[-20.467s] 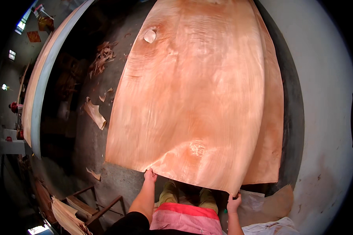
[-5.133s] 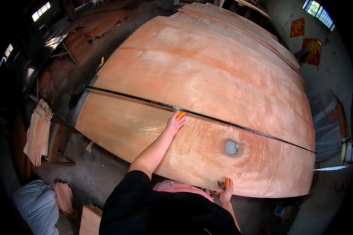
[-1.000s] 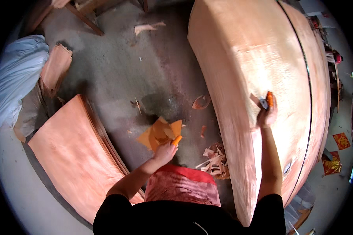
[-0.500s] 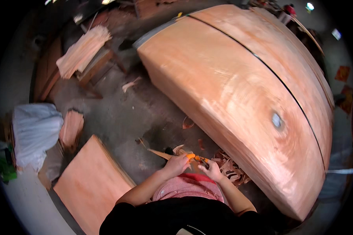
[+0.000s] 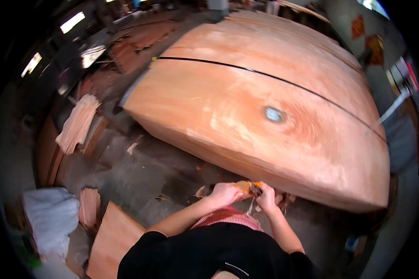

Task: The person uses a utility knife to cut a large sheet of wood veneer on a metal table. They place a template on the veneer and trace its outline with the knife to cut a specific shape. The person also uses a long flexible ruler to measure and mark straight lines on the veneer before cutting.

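My left hand [image 5: 226, 194] is closed round the left side of an orange-and-tan object [image 5: 245, 187]. Against it is a dark part with orange on it, and my right hand [image 5: 266, 197] grips that from the other side. Both hands meet close in front of my body, and motion blur keeps me from telling the exact kind of tool. Just beyond them rises a large stack of thin wood veneer sheets [image 5: 209, 102], with a black strap [image 5: 251, 69] across its top and a pale patch [image 5: 273, 114] on its surface.
Loose veneer scraps [image 5: 284, 200] lie by the stack's near edge. A smaller veneer stack [image 5: 111, 242] stands at lower left, beside a white cloth-like cover [image 5: 51, 218] and a narrow bundle [image 5: 89, 207]. Farther off, more veneer [image 5: 79, 123] rests on a wooden stand.
My view has turned, so the large stack now lies more straight across in front of me. Both hands still hold the orange object, now nearer the stack's edge.
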Action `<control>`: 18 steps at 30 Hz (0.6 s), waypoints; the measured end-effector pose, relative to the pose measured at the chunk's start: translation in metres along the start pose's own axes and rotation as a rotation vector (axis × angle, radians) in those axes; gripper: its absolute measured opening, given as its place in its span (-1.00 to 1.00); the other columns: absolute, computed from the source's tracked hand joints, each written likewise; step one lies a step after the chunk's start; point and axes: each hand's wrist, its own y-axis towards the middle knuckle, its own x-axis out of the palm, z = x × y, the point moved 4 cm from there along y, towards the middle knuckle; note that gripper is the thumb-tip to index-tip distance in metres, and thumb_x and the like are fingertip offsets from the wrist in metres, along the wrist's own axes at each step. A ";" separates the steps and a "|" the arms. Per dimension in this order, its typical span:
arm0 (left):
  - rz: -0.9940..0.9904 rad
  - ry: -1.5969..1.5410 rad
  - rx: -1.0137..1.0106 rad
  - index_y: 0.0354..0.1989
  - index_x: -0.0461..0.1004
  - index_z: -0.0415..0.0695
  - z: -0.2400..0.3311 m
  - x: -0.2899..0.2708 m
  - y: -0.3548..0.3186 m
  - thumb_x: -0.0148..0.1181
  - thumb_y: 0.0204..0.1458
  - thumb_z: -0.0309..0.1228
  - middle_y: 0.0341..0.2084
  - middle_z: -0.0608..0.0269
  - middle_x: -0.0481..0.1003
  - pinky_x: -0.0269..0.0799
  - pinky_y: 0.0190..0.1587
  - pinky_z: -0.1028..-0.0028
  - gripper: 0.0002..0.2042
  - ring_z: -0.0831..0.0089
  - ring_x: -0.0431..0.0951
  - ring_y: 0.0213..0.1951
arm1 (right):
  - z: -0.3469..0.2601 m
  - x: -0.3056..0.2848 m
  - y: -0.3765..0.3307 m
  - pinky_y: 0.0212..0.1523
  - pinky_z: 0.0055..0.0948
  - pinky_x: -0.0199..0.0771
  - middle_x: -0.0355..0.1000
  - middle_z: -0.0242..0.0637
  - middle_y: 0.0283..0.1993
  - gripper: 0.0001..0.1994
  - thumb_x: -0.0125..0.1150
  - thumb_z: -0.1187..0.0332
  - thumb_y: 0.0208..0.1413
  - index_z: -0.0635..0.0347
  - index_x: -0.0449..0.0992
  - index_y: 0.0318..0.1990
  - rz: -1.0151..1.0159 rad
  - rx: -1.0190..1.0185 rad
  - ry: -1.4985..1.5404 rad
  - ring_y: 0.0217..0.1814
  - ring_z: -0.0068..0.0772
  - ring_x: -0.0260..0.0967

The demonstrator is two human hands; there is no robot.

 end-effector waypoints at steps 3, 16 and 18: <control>0.041 -0.023 0.110 -0.68 0.38 -0.14 0.006 0.014 0.022 -0.01 -0.16 -0.29 -0.67 0.11 0.37 0.31 -0.55 0.32 -0.79 0.20 0.41 -0.57 | 0.002 -0.022 0.008 -0.46 -0.35 0.32 0.35 -0.20 -0.48 -0.72 0.15 0.47 -0.33 0.07 0.43 -0.32 -0.050 0.027 -0.045 -0.45 -0.17 0.32; -0.239 -0.306 0.447 -0.52 0.41 -0.14 -0.015 0.028 0.161 0.03 -0.16 -0.24 -0.57 0.10 0.41 0.33 -0.41 0.32 -0.78 0.14 0.41 -0.47 | 0.057 -0.068 0.065 -0.50 -0.34 0.31 0.32 -0.19 -0.59 -0.71 0.08 0.52 -0.47 0.11 0.46 -0.41 -0.017 0.173 -0.207 -0.53 -0.17 0.30; -0.405 -0.330 0.367 -0.52 0.41 -0.14 -0.012 0.030 0.178 0.05 -0.17 -0.24 -0.56 0.10 0.41 0.31 -0.43 0.32 -0.79 0.14 0.41 -0.47 | 0.063 -0.071 0.074 -0.52 -0.32 0.30 0.31 -0.16 -0.61 -0.77 0.08 0.50 -0.51 0.17 0.43 -0.50 -0.043 0.197 -0.222 -0.56 -0.15 0.30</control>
